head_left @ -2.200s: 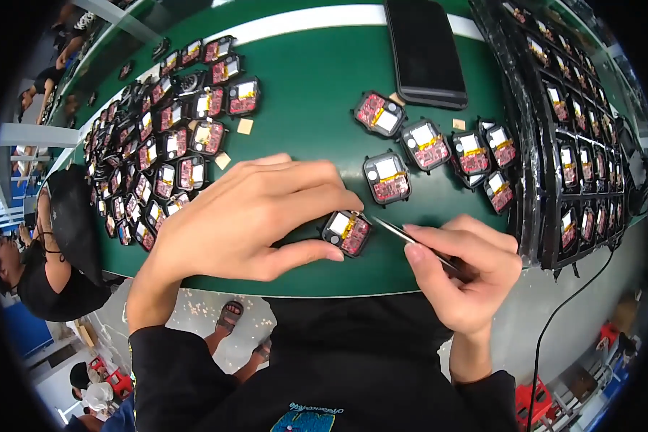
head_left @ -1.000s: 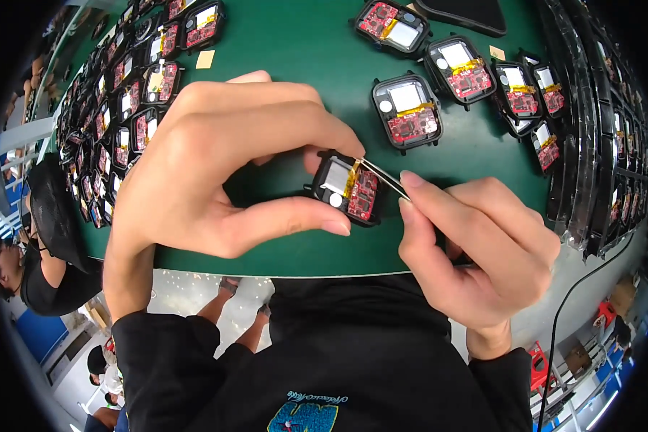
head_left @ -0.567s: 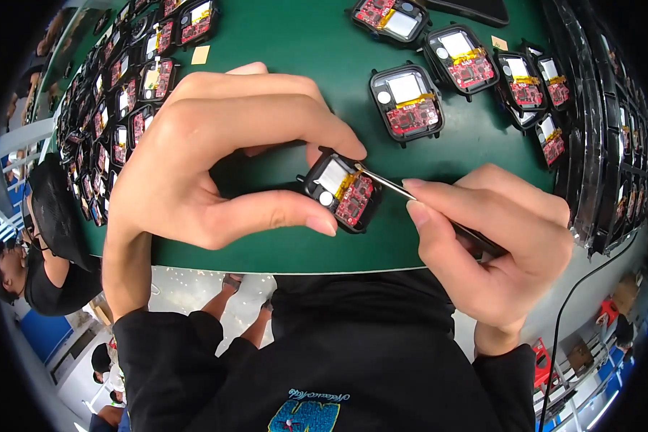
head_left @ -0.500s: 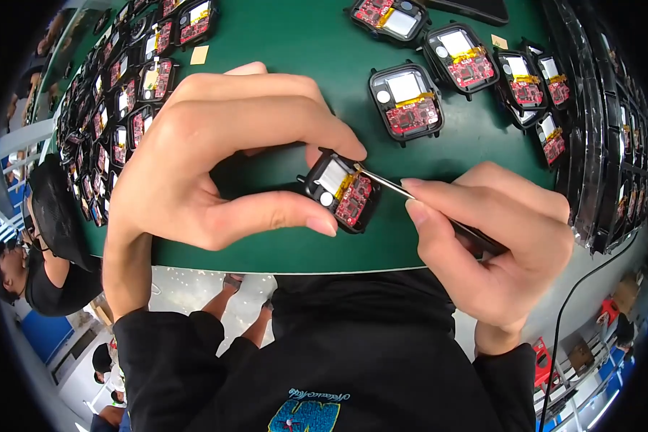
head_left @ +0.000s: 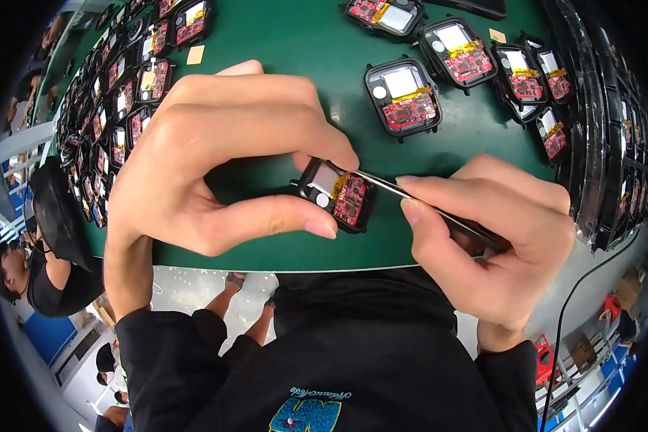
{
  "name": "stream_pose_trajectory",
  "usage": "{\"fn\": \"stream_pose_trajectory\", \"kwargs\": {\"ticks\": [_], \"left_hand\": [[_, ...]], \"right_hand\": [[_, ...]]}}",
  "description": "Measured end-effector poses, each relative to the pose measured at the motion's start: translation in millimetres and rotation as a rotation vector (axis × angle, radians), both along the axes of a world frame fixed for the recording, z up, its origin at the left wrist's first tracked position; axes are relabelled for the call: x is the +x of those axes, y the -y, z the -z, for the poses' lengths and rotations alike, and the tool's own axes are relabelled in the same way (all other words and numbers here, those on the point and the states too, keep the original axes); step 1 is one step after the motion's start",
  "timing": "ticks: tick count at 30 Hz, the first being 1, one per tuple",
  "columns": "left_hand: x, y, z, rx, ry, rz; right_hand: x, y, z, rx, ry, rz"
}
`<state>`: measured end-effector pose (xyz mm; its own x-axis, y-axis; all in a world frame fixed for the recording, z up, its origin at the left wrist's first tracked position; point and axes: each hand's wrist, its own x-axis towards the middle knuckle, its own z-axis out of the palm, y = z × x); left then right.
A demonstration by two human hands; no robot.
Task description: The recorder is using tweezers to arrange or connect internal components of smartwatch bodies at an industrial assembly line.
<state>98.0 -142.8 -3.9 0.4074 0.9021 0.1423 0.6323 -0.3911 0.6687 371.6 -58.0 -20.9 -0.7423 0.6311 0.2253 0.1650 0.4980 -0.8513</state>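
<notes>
Black open casing (head_left: pixel 336 194) with red circuit board, pinched between left hand (head_left: pixel 216 158) thumb and forefinger.
Right hand (head_left: pixel 493 237) fingers clamp tweezers (head_left: pixel 410 196) against its edge; a slip could scratch components.

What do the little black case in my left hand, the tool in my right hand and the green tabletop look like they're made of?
The case looks like matte black moulded plastic, holding a red circuit board. The tweezers look like metal: thin, with a bright glint along the shaft. The green tabletop looks like a smooth, slightly glossy mat, perhaps rubber or vinyl.
</notes>
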Motion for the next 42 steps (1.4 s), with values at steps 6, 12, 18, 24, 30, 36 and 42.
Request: {"fn": "stream_pose_trajectory", "kwargs": {"ticks": [6,12,18,24,30,36,42], "left_hand": [[1,0,3,-0.009,0.014,-0.017],[1,1,0,-0.006,-0.009,-0.017],[2,1,-1,-0.02,0.005,-0.026],[2,2,4,-0.019,0.043,-0.042],[1,-1,-1,0.003,0.014,-0.041],[7,1,-4,0.032,-0.01,-0.062],[11,6,-3,0.029,-0.052,-0.051]], "right_hand": [[1,0,8,0.042,-0.039,-0.003],[0,4,8,0.078,-0.048,0.002],[1,6,8,0.101,-0.072,0.043],[-2,8,13,0.156,-0.095,0.014],[-4,8,16,0.32,-0.149,-0.005],[-1,4,5,0.273,-0.18,0.059],[2,7,8,0.183,-0.242,0.124]]}}
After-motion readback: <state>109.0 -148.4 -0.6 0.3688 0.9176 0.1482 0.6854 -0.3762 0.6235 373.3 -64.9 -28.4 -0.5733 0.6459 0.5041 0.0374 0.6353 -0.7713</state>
